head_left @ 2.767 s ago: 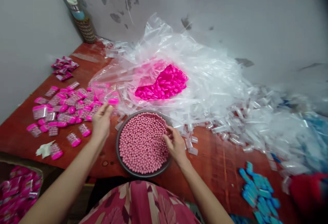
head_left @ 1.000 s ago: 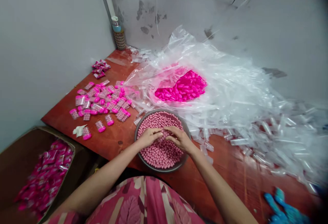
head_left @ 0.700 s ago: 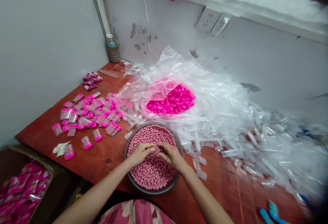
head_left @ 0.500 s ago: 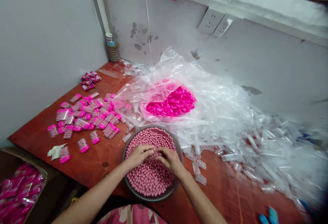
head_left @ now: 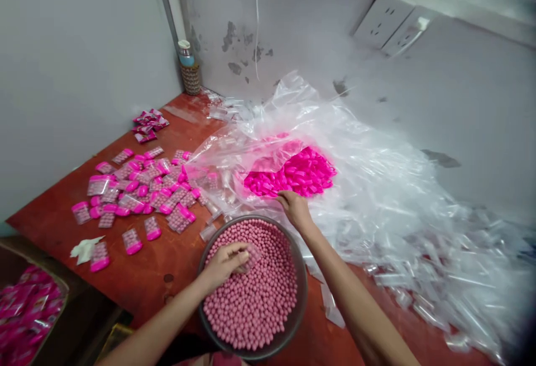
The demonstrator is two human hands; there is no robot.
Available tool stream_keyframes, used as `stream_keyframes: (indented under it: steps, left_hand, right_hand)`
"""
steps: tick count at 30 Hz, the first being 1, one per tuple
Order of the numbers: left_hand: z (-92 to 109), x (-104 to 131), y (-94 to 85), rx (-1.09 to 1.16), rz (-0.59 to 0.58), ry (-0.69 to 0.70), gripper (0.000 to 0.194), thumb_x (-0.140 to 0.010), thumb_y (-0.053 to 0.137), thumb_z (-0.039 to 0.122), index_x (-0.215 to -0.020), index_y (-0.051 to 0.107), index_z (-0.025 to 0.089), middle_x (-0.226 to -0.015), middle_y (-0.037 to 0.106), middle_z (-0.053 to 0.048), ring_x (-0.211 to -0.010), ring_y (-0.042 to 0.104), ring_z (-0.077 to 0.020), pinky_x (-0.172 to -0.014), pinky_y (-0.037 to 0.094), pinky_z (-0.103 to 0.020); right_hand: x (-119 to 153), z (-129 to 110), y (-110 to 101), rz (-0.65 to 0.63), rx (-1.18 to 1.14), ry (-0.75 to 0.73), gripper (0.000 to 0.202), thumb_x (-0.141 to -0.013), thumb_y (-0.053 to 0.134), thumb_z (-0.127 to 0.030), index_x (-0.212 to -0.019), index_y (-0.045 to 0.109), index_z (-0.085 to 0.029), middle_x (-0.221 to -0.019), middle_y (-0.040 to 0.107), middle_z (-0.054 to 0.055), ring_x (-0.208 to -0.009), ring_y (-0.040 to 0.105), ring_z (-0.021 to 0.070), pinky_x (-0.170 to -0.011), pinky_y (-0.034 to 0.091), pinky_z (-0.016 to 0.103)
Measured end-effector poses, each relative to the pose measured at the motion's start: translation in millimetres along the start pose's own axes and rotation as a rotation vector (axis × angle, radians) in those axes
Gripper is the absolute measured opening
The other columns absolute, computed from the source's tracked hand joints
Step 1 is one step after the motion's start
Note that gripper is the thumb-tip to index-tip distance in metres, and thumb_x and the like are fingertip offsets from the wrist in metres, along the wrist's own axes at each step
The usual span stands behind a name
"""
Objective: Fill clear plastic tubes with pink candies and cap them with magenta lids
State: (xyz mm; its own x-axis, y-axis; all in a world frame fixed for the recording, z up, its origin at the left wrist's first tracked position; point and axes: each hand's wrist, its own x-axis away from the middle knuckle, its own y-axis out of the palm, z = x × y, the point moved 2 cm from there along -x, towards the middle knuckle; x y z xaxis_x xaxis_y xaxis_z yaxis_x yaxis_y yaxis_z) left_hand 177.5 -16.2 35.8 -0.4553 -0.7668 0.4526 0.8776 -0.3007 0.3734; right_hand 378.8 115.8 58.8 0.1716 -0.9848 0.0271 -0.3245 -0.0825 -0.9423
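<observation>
My left hand [head_left: 227,262] holds a small clear container [head_left: 252,255] with pink beads in it, above a dark bowl [head_left: 302,293] filled with pink beads [head_left: 251,310]. At the front edge of a pile of bright pink caps [head_left: 307,171], my right hand [head_left: 293,207] has its thumb and fingers close together; whether anything is between them is too small to tell. The caps lie in an open clear plastic bag [head_left: 352,137]. Left of the bowl, many filled containers with pink caps [head_left: 161,184] are heaped on the red table [head_left: 167,248].
Clear containers [head_left: 427,304] are strewn at the right beside the bag. Pink packets [head_left: 148,123] and a bottle in a woven holder [head_left: 190,75] stand toward the back left. A box of pink packets [head_left: 31,310] is at the lower left. White tissue [head_left: 86,248] lies near the table's left side.
My right hand has moved from the left hand up and forward to the pink caps. My left hand still has the container over the bowl. The camera view has shifted slightly.
</observation>
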Motion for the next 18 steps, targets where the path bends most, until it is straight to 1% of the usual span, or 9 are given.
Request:
stream_keyframes:
  steps: [2, 5, 7, 10, 12, 14, 16, 18]
  left_hand:
    - [-1, -2, -0.8, 0.053, 0.006, -0.016, 0.033, -0.074, 0.053, 0.038, -0.100, 0.058, 0.018, -0.093, 0.061, -0.006, -0.080, 0.056, -0.0146, -0.069, 0.047, -0.027]
    - [1, -4, -4.0, 0.085, 0.029, -0.021, 0.034, -0.073, 0.053, 0.039, -0.099, 0.059, 0.017, -0.091, 0.062, -0.006, -0.081, 0.056, -0.0150, -0.070, 0.047, -0.027]
    - [3, -6, -6.3, 0.079, 0.056, -0.019, 0.035, -0.072, 0.055, 0.040, -0.100, 0.059, 0.018, -0.090, 0.061, -0.006, -0.081, 0.056, -0.0154, -0.069, 0.047, -0.027]
    - [4, -8, -9.1, 0.081, 0.093, -0.019, 0.036, -0.070, 0.058, 0.038, -0.100, 0.058, 0.018, -0.089, 0.061, -0.005, -0.079, 0.055, -0.0148, -0.069, 0.047, -0.027]
    - [5, -9, -10.3, 0.095, 0.107, -0.013, 0.036, -0.069, 0.059, 0.037, -0.099, 0.058, 0.017, -0.086, 0.060, -0.005, -0.077, 0.055, -0.0140, -0.070, 0.047, -0.027]
    - [6, -11, -11.7, 0.090, 0.132, 0.000, 0.035, -0.069, 0.059, 0.037, -0.096, 0.059, 0.016, -0.084, 0.060, -0.004, -0.074, 0.056, -0.0133, -0.070, 0.047, -0.027]
    - [7, -13, -12.8, 0.060, 0.164, 0.027, 0.034, -0.069, 0.058, 0.038, -0.094, 0.060, 0.015, -0.084, 0.060, -0.005, -0.073, 0.055, -0.0131, -0.068, 0.046, -0.026]
    - [9, -14, -12.7, 0.016, 0.197, 0.064, 0.033, -0.071, 0.055, 0.039, -0.093, 0.060, 0.015, -0.085, 0.061, -0.005, -0.073, 0.055, -0.0131, -0.068, 0.046, -0.025]
  right_hand:
    - [-32, -10, 8, -0.039, 0.129, 0.041, 0.026, -0.085, 0.037, -0.031, -0.098, 0.057, -0.020, -0.093, 0.063, 0.006, -0.084, 0.058, 0.0165, -0.072, 0.041, 0.025]
    - [-67, -25, 23, -0.071, 0.242, 0.112, 0.031, -0.085, 0.034, -0.033, -0.102, 0.055, -0.017, -0.095, 0.061, 0.011, -0.085, 0.057, 0.0214, -0.069, 0.042, 0.030]
    - [-84, -32, 34, -0.099, 0.271, 0.124, 0.030, -0.083, 0.038, -0.031, -0.100, 0.055, -0.013, -0.093, 0.062, 0.014, -0.085, 0.057, 0.0244, -0.069, 0.042, 0.033]
    - [-102, -35, 45, -0.147, 0.298, 0.120, 0.024, -0.079, 0.044, -0.023, -0.092, 0.059, -0.010, -0.086, 0.063, 0.015, -0.085, 0.058, 0.0262, -0.069, 0.042, 0.034]
    - [-109, -35, 45, -0.167, 0.309, 0.119, 0.022, -0.078, 0.044, -0.018, -0.088, 0.060, -0.008, -0.084, 0.063, 0.016, -0.084, 0.058, 0.0270, -0.068, 0.043, 0.034]
    - [-110, -33, 39, -0.173, 0.315, 0.120, 0.023, -0.078, 0.041, -0.014, -0.088, 0.061, -0.007, -0.084, 0.063, 0.018, -0.083, 0.059, 0.0276, -0.067, 0.043, 0.035]
    - [-103, -29, 27, -0.168, 0.314, 0.116, 0.024, -0.078, 0.039, -0.012, -0.088, 0.060, -0.006, -0.084, 0.062, 0.019, -0.083, 0.059, 0.0276, -0.068, 0.043, 0.035]
    - [-86, -23, 11, -0.156, 0.306, 0.104, 0.024, -0.079, 0.038, -0.013, -0.089, 0.059, -0.006, -0.087, 0.061, 0.020, -0.084, 0.058, 0.0270, -0.068, 0.043, 0.034]
